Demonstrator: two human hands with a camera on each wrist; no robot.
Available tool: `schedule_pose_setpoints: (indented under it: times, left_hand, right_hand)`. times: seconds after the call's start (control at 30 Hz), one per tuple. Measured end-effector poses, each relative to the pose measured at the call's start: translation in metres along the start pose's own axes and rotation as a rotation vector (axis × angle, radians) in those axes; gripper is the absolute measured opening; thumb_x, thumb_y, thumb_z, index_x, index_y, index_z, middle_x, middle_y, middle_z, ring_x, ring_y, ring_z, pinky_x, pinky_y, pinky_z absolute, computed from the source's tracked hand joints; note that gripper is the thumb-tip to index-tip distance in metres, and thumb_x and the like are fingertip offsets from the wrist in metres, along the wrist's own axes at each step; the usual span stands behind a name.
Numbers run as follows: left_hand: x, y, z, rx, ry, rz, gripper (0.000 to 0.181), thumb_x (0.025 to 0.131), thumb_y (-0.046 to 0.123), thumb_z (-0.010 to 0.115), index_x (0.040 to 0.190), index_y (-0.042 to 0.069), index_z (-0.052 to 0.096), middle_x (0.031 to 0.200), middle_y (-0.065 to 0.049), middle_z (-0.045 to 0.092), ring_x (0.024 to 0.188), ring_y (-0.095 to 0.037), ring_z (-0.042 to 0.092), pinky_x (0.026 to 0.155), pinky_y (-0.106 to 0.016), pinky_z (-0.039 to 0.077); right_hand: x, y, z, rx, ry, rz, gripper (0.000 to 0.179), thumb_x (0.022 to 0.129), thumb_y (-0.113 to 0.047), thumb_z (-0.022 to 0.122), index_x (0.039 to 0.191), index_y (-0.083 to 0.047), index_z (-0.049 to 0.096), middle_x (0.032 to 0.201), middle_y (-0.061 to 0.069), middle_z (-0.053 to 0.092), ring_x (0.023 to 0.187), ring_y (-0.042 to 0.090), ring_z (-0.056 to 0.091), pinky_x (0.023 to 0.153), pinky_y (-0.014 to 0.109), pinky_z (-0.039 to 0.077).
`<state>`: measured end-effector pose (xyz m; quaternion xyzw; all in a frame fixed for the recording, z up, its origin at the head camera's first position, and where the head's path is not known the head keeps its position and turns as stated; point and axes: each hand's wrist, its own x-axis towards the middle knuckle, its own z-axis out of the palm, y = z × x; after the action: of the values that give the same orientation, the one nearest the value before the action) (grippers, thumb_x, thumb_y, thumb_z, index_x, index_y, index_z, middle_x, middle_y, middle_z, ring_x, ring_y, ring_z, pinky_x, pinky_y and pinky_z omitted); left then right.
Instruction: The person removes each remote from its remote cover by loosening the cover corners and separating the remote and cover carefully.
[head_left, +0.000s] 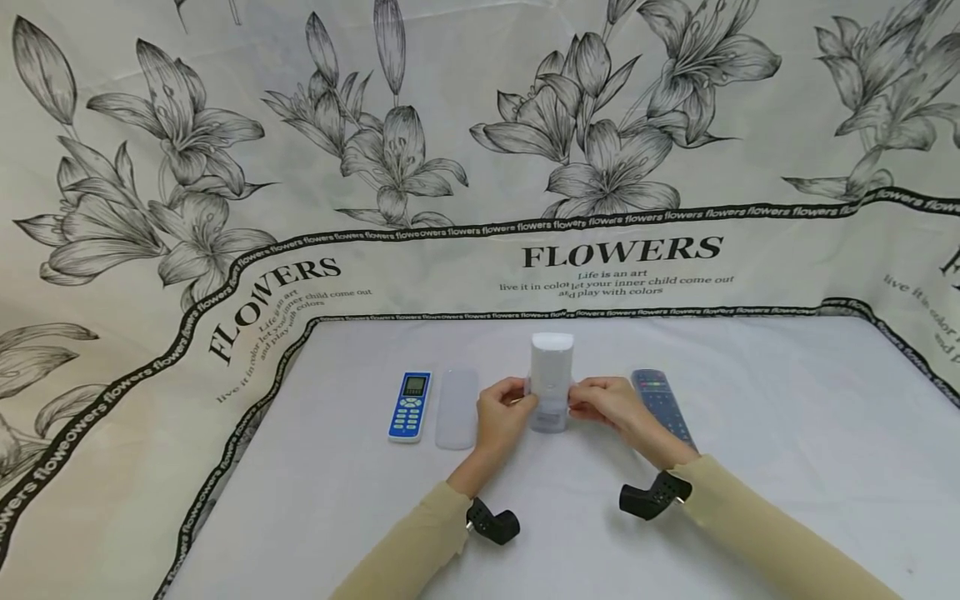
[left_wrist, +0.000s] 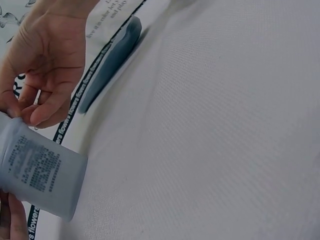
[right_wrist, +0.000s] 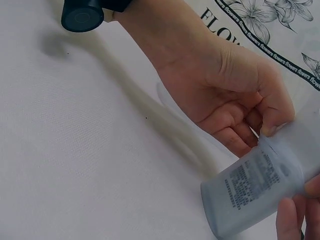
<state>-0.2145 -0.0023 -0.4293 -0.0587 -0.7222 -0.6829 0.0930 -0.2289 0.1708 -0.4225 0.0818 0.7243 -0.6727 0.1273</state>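
Note:
A white remote control (head_left: pixel 551 358) stands upright above the table, its lower part inside a translucent cover (head_left: pixel 550 419). Small print shows through that cover (left_wrist: pixel 42 167) in the left wrist view. My left hand (head_left: pixel 504 412) pinches the cover's rim on the left with thumb and fingers. On the opposite side my right hand (head_left: pixel 609 404) pinches the rim as well. From the right wrist, the left hand (right_wrist: pixel 230 95) is seen with curled fingers at the cover's upper edge, while only the fingertips of the right hand (right_wrist: pixel 295 215) show.
Left of the hands lie a blue and white remote control (head_left: pixel 409 407) and another translucent cover (head_left: pixel 456 408). A dark blue remote control (head_left: pixel 660 400) lies partly behind the right forearm. A flower-printed cloth (head_left: pixel 450 275) hangs behind the white table (head_left: pixel 570 533).

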Motion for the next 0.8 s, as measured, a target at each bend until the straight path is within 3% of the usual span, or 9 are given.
schedule_pose_setpoints:
  times: [0.23, 0.3, 0.5, 0.8]
  left_hand:
    - [0.0, 0.0, -0.002, 0.019, -0.027, -0.022, 0.018, 0.075, -0.011, 0.06, 0.091, -0.014, 0.067, 0.09, -0.028, 0.068, 0.085, -0.029, 0.068, 0.073, -0.019, 0.054]
    - [0.003, -0.009, 0.0, 0.03, -0.024, -0.025, 0.018, 0.075, -0.011, 0.061, 0.092, -0.014, 0.068, 0.091, -0.028, 0.068, 0.086, -0.03, 0.069, 0.075, -0.022, 0.055]
    - [0.01, -0.038, 0.003, 0.04, -0.01, -0.038, 0.019, 0.076, -0.009, 0.063, 0.093, -0.008, 0.07, 0.092, -0.023, 0.07, 0.086, -0.025, 0.069, 0.075, -0.022, 0.055]
    - [0.013, -0.044, 0.002, 0.023, -0.029, -0.016, 0.019, 0.075, -0.007, 0.062, 0.092, -0.006, 0.071, 0.091, -0.019, 0.071, 0.084, -0.016, 0.068, 0.074, -0.018, 0.053]
  right_hand:
    - [0.001, 0.004, 0.0, -0.017, 0.0, -0.015, 0.01, 0.085, -0.005, 0.06, 0.082, -0.002, 0.069, 0.075, -0.004, 0.065, 0.068, 0.004, 0.064, 0.068, 0.019, 0.056]
    - [0.001, 0.006, 0.001, -0.02, -0.005, -0.019, 0.01, 0.085, -0.006, 0.06, 0.082, -0.002, 0.069, 0.076, -0.004, 0.065, 0.069, 0.004, 0.064, 0.069, 0.019, 0.056]
    - [0.001, 0.01, 0.002, -0.039, -0.001, -0.012, 0.012, 0.086, -0.008, 0.06, 0.087, 0.0, 0.069, 0.082, -0.002, 0.066, 0.072, 0.005, 0.065, 0.072, 0.021, 0.057]
    - [0.004, 0.013, 0.002, -0.041, 0.003, -0.009, 0.009, 0.085, -0.008, 0.06, 0.084, -0.004, 0.068, 0.086, -0.001, 0.066, 0.074, 0.003, 0.063, 0.073, 0.019, 0.056]
